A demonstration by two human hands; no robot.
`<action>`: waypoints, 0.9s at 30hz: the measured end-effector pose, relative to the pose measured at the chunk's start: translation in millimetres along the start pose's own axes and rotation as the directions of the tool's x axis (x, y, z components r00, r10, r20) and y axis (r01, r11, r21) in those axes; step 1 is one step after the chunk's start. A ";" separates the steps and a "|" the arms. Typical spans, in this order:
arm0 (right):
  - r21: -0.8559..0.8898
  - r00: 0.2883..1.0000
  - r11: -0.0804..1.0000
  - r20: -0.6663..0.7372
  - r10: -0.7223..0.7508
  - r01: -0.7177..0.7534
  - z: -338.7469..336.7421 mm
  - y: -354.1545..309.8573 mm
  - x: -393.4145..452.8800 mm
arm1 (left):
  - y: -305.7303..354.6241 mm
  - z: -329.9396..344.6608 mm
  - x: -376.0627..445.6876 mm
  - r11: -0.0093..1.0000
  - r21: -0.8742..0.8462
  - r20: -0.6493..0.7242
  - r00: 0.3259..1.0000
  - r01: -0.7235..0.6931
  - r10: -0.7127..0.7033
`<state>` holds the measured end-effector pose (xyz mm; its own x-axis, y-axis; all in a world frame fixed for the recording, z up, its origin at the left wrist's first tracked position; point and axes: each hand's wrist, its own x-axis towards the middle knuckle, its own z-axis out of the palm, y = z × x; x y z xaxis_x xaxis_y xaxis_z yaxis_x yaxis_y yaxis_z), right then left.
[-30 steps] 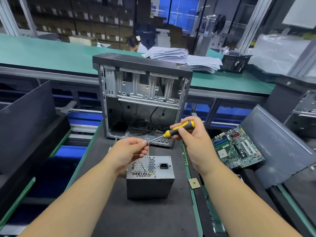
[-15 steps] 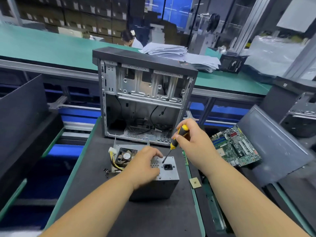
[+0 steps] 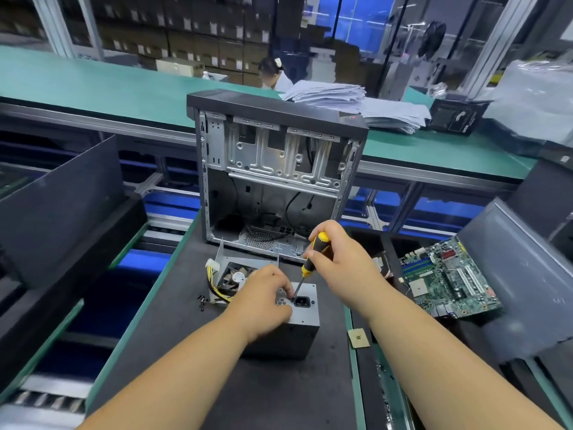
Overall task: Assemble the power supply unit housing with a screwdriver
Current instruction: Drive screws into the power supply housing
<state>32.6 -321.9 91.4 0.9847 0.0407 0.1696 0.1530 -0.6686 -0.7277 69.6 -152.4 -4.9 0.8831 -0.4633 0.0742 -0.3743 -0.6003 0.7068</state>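
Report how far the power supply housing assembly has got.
Done: the power supply housing stands closed on the mat, cover on. In hand: the right hand grips the yellow-and-black screwdriver, its tip down at a screw spot beside the power socket, while the left hand rests on the housing's top and steadies it. Left: loose screws still lie on the mat, so more fastening probably remains.

green workbench [image 3: 124, 88] | stacked cartons [image 3: 186, 29] behind | blue-lit window [image 3: 356, 26], possibly glass
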 end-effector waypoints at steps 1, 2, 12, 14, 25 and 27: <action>-0.008 1.000 1.000 0.008 -0.008 0.008 -0.4 0.8 1.2 | -0.1 0.4 -0.1 1.000 -0.004 -0.005 1.000 0.007 -0.007; -0.015 1.000 1.000 0.014 -0.017 0.017 -0.6 1.4 2.1 | -0.3 0.6 -0.1 1.000 -0.005 -0.009 1.000 0.011 -0.011; -0.271 0.979 0.948 0.157 -0.128 0.168 -7.5 -10.7 13.1 | -5.1 -0.9 -0.3 1.000 -0.007 0.005 1.000 -0.003 0.003; -0.386 0.977 0.902 0.165 -0.138 0.193 -12.4 -19.0 18.7 | -5.7 -0.9 -0.1 1.000 -0.007 0.008 1.000 -0.005 0.005; -0.548 0.991 0.830 0.128 -0.039 0.103 -7.8 -26.1 28.6 | -3.8 -2.5 2.0 1.000 -0.016 0.043 0.999 0.020 -0.019; -0.444 0.983 0.885 0.168 -0.067 0.137 -8.7 -25.4 27.4 | 2.1 -8.4 7.8 0.996 -0.064 0.062 0.996 0.069 -0.065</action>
<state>55.0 -310.3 120.3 0.9722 0.2099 0.1038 0.2327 -0.9163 -0.3260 78.0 -151.8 3.0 0.8864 -0.4626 -0.0159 -0.2933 -0.5881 0.7537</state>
